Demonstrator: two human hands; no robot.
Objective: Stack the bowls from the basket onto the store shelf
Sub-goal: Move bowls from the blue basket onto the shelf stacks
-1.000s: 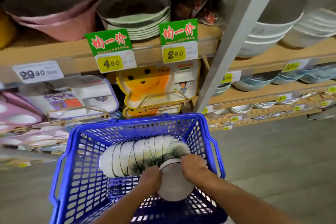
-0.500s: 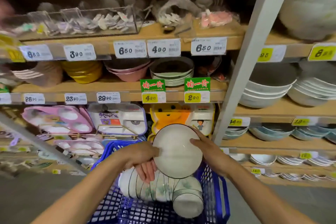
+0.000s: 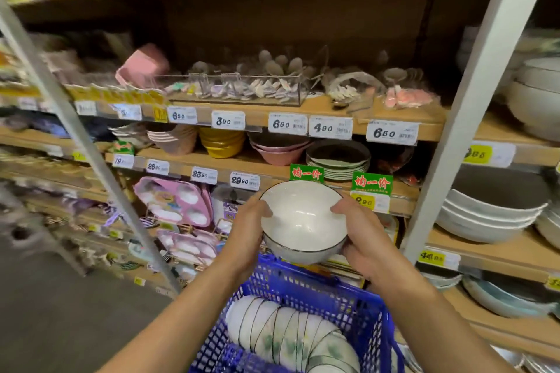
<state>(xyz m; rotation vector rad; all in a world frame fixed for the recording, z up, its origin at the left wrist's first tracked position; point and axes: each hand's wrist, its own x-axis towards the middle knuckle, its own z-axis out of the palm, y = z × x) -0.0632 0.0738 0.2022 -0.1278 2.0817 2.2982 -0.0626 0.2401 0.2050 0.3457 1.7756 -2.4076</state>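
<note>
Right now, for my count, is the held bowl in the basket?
Out: left hand and right hand hold the bowl above the basket.
</note>
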